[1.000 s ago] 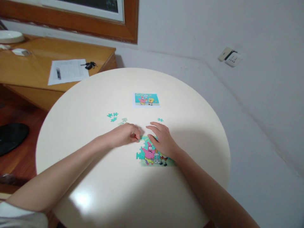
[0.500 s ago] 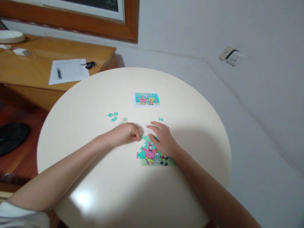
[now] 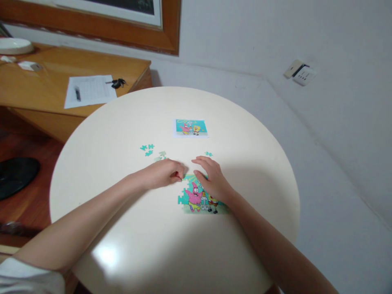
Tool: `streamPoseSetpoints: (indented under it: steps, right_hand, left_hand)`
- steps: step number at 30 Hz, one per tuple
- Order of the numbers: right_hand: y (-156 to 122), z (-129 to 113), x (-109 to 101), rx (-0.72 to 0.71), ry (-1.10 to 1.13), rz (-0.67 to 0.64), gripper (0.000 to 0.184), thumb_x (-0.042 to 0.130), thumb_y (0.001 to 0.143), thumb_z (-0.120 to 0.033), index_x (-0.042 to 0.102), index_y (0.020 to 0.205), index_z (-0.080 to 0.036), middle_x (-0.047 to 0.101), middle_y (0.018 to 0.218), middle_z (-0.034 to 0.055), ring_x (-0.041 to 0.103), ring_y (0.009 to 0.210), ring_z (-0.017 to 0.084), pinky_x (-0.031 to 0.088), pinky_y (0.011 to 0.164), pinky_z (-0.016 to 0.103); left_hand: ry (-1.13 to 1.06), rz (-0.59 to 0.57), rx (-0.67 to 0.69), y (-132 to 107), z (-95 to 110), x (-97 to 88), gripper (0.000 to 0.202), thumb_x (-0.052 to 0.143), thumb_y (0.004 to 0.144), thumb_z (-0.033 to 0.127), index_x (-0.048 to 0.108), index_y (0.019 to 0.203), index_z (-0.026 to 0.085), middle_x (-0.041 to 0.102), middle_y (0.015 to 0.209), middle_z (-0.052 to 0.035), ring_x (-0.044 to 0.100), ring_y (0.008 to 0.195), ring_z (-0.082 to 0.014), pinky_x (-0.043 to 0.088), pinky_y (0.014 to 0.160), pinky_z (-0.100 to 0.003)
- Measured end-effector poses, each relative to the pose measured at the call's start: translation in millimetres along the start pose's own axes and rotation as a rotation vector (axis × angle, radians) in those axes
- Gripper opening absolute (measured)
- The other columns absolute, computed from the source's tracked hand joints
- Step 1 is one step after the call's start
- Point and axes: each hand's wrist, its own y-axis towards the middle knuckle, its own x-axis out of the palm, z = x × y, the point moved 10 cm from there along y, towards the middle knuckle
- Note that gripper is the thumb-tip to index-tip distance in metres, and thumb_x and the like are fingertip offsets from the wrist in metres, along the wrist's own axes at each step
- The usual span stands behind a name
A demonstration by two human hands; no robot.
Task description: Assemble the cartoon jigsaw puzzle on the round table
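A partly built cartoon jigsaw puzzle (image 3: 196, 200) lies on the round cream table (image 3: 153, 228). My left hand (image 3: 163, 173) is curled, its fingertips pinched on a teal puzzle piece at the puzzle's upper left corner. My right hand (image 3: 212, 179) lies flat with fingers spread over the puzzle's upper right part. Several loose teal pieces (image 3: 147, 149) lie just beyond my left hand, and one loose piece (image 3: 208, 154) lies beyond my right hand. A small printed reference picture (image 3: 190, 128) sits farther back on the table.
A wooden desk (image 3: 45, 81) stands at the back left with a sheet of paper (image 3: 90, 90), keys (image 3: 117, 83) and a white dish (image 3: 15, 45). White walls close in behind and to the right, with a wall switch (image 3: 299, 72). A dark round object (image 3: 15, 175) lies on the wooden floor.
Both hands stay at the puzzle's top edge, barely shifted. The view has drifted slightly.
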Motion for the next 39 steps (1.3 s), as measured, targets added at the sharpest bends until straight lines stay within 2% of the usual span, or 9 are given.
streamPoseSetpoints:
  steps: [4, 7, 11, 14, 23, 27, 33, 36, 39]
  right_hand:
    - [3.1, 11.1, -17.2, 0.052, 0.214, 0.134, 0.027, 0.047, 0.085, -0.028, 0.063, 0.105, -0.020, 0.066, 0.110, 0.0094, 0.059, 0.108, 0.021, 0.044, 0.097, 0.042]
    - [0.7, 32.1, -36.2, 0.198, 0.391, 0.280, 0.023, 0.048, 0.084, -0.033, 0.065, 0.094, -0.021, 0.070, 0.096, 0.0061, 0.064, 0.089, 0.019, 0.051, 0.082, 0.037]
    - [-8.3, 56.5, -60.6, 0.328, 0.522, 0.494, 0.021, 0.051, 0.080, -0.033, 0.066, 0.084, -0.020, 0.069, 0.079, 0.0026, 0.062, 0.076, 0.017, 0.050, 0.072, 0.034]
    - [-11.3, 64.5, -68.4, 0.358, 0.542, 0.568, 0.019, 0.051, 0.077, -0.031, 0.066, 0.081, -0.019, 0.066, 0.073, 0.0011, 0.061, 0.072, 0.016, 0.048, 0.069, 0.032]
    - [-7.1, 38.1, -67.6, 0.240, 0.400, 0.477, 0.019, 0.049, 0.081, -0.031, 0.064, 0.080, -0.021, 0.067, 0.075, 0.0015, 0.062, 0.071, 0.017, 0.050, 0.069, 0.032]
    - [-8.0, 31.6, -69.5, 0.202, 0.349, 0.476, 0.019, 0.047, 0.083, -0.031, 0.064, 0.081, -0.022, 0.068, 0.078, 0.0020, 0.062, 0.072, 0.017, 0.050, 0.069, 0.032]
    - [-8.3, 30.8, -68.9, 0.184, 0.356, 0.479, 0.018, 0.048, 0.083, -0.030, 0.064, 0.081, -0.021, 0.068, 0.076, 0.0017, 0.062, 0.071, 0.016, 0.050, 0.069, 0.032]
    - [-8.1, 31.3, -69.3, 0.189, 0.346, 0.478, 0.018, 0.048, 0.083, -0.030, 0.064, 0.081, -0.021, 0.068, 0.078, 0.0020, 0.062, 0.071, 0.017, 0.050, 0.069, 0.032]
    - [-8.1, 31.7, -71.0, 0.186, 0.356, 0.490, 0.018, 0.048, 0.082, -0.029, 0.064, 0.080, -0.021, 0.068, 0.077, 0.0021, 0.062, 0.071, 0.016, 0.050, 0.069, 0.032]
  left_hand:
    - [-0.016, 0.000, -0.017, -0.5, -0.4, -2.0, 0.012, 0.050, 0.077, 0.014, 0.061, 0.073, 0.015, 0.058, 0.069, 0.0005, 0.048, 0.060, -0.0074, 0.037, 0.057, -0.022]
    - [-0.029, 0.041, -0.045, -0.8, -1.1, -8.1, 0.011, 0.051, 0.077, 0.016, 0.060, 0.072, 0.015, 0.054, 0.062, 0.0024, 0.042, 0.055, -0.0068, 0.033, 0.052, -0.022]
    - [-0.011, 0.088, -0.045, -1.3, 2.6, -15.7, 0.013, 0.048, 0.078, 0.015, 0.060, 0.071, 0.015, 0.053, 0.060, 0.0024, 0.040, 0.054, -0.0066, 0.033, 0.053, -0.023]
    - [0.051, 0.111, -0.017, -1.3, 6.8, -18.7, 0.016, 0.047, 0.080, 0.015, 0.060, 0.072, 0.015, 0.058, 0.066, -0.0002, 0.044, 0.057, -0.0074, 0.035, 0.056, -0.024]
    - [0.108, 0.143, 0.047, -1.1, 14.9, -20.1, 0.020, 0.044, 0.086, 0.018, 0.061, 0.076, 0.017, 0.060, 0.076, -0.0040, 0.053, 0.070, -0.0116, 0.043, 0.066, -0.026]
    - [0.116, 0.068, 0.074, 1.7, 12.0, -8.9, 0.019, 0.045, 0.084, 0.013, 0.060, 0.072, 0.017, 0.059, 0.075, -0.0033, 0.052, 0.069, -0.0113, 0.042, 0.064, -0.026]
    - [0.114, 0.070, 0.074, 3.0, 10.2, -6.3, 0.020, 0.046, 0.083, 0.012, 0.060, 0.070, 0.016, 0.058, 0.073, -0.0035, 0.051, 0.066, -0.0114, 0.041, 0.063, -0.027]
    - [0.054, 0.164, 0.050, 0.6, 14.8, -19.0, 0.018, 0.047, 0.086, 0.019, 0.061, 0.075, 0.016, 0.060, 0.075, -0.0042, 0.054, 0.070, -0.0124, 0.045, 0.066, -0.027]
    - [-0.042, 0.294, 0.073, -5.2, 27.0, -34.3, 0.022, 0.046, 0.091, 0.029, 0.062, 0.096, 0.016, 0.066, 0.098, -0.0089, 0.060, 0.091, -0.0163, 0.048, 0.082, -0.032]
